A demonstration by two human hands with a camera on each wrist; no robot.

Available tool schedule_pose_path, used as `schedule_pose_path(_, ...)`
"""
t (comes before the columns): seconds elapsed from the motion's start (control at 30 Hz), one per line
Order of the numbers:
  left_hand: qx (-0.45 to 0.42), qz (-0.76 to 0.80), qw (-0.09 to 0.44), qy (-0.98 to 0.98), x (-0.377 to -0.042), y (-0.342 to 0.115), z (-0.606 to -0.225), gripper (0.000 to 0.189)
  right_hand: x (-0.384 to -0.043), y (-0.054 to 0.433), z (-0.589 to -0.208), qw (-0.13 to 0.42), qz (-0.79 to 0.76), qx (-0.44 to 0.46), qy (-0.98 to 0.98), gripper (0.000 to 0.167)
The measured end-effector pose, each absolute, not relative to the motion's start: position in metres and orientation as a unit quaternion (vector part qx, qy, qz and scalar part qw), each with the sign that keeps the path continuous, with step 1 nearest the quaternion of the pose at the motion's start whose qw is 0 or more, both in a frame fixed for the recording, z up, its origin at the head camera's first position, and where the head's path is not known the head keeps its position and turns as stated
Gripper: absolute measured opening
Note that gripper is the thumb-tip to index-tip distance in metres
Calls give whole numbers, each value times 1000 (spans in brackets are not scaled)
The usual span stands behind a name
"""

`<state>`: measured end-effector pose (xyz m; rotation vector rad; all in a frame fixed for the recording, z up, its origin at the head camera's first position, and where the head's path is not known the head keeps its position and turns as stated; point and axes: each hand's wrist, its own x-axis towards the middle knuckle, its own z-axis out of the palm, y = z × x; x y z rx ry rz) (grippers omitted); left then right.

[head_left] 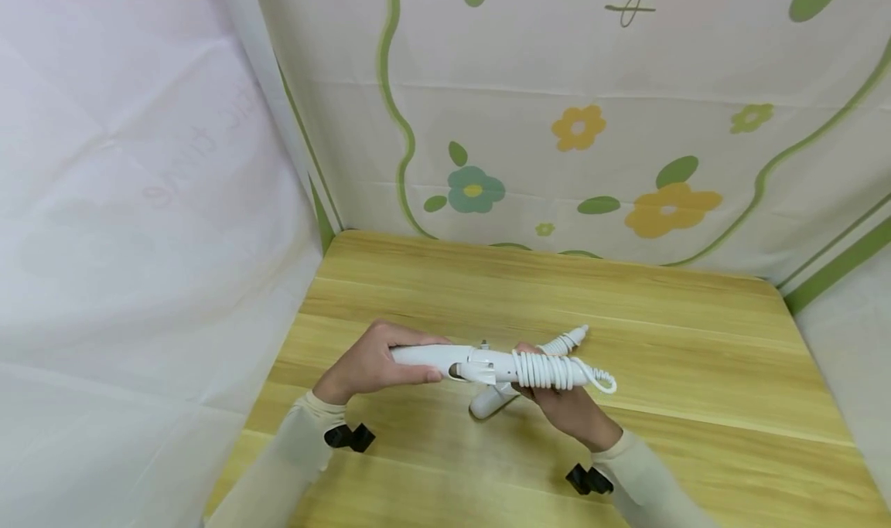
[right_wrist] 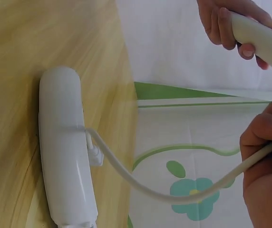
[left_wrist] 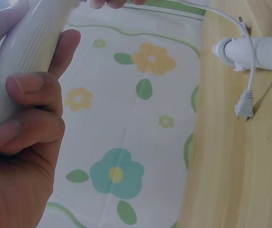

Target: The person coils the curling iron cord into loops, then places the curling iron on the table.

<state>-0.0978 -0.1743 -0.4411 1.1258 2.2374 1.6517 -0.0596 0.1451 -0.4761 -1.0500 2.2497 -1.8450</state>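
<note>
My left hand (head_left: 372, 362) grips the thick, smooth end of a white curling iron (head_left: 435, 354), thumb along the near side. Around the narrower end my right hand (head_left: 574, 416) holds the handle, where the white cord (head_left: 546, 371) is wound in several turns. In the left wrist view, fingers of the left hand (left_wrist: 29, 128) curl round a ridged body. A loose stretch of cord (right_wrist: 150, 192) runs from my right hand (right_wrist: 267, 137) and ends in a two-pin plug (left_wrist: 245, 104) that hangs free. Beneath, a second white curling iron (right_wrist: 64, 147) lies on the table.
The wooden table (head_left: 390, 281) meets a white cloth wall (head_left: 515, 64) with printed flowers at the back. Plain white cloth (head_left: 139, 281) closes the left side. The second iron's wound cord (head_left: 560, 344) points toward the back right.
</note>
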Motion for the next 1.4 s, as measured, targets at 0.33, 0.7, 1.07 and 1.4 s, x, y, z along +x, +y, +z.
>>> schedule_pose_path(0.33,349,558,56,751,-96,-170,-443,38,-50,143,-472,13,-619,-284,732,36)
schedule_pose_path(0.7,269,600,47,752,-95,-176,-441,36,-51,135,-478,6,-637,-312,705,38)
schedule_pose_path(1.07,189,617,-25,764,-100,-182,-439,37,-48,132,-492,23,-620,-295,727,37)
schedule_pose_path(1.4,177,546,-95,813,-107,-188,-450,37,-44,135,-483,-50,-556,-334,759,35)
